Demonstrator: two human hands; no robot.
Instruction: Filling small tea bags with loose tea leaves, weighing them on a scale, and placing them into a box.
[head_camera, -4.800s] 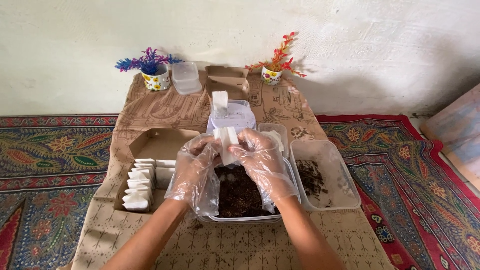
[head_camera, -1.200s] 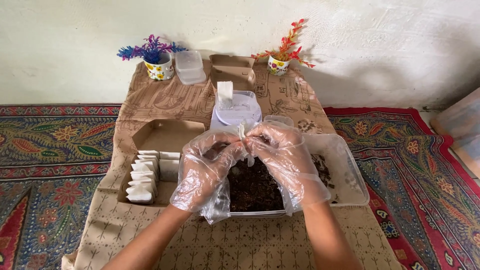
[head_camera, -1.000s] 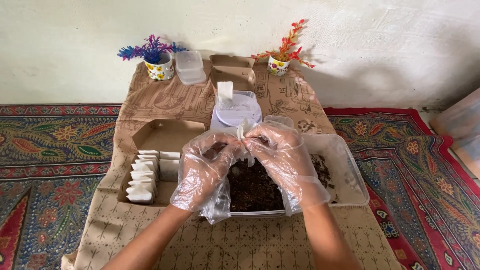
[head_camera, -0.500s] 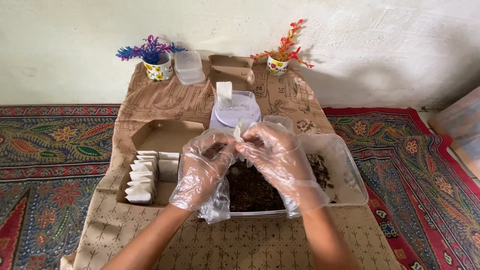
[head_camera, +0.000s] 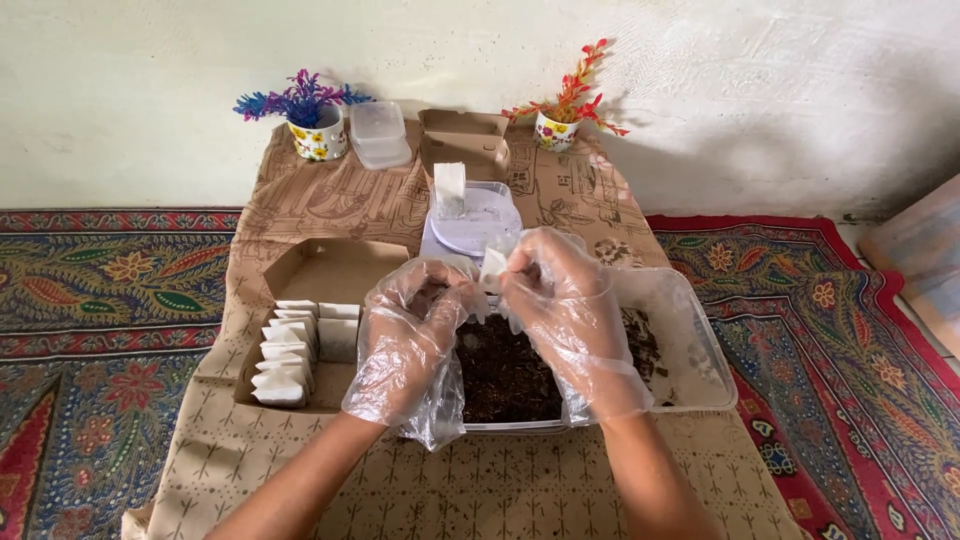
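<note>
Head view shows a small white paper pouch (head_camera: 493, 268) pinched between the gloved right hand's (head_camera: 565, 310) fingers (head_camera: 512, 282), above the clear tub of dark dried leaves (head_camera: 505, 375). The gloved left hand (head_camera: 415, 330) curls just beside it, its fingers closed loosely, on the table (head_camera: 330, 200).

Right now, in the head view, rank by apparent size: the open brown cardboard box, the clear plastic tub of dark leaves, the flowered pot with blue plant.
1-2. Open brown cardboard box and clear plastic tub of dark leaves: similar, tub partly hidden.
3. Flowered pot with blue plant: smallest, though farthest.
</note>
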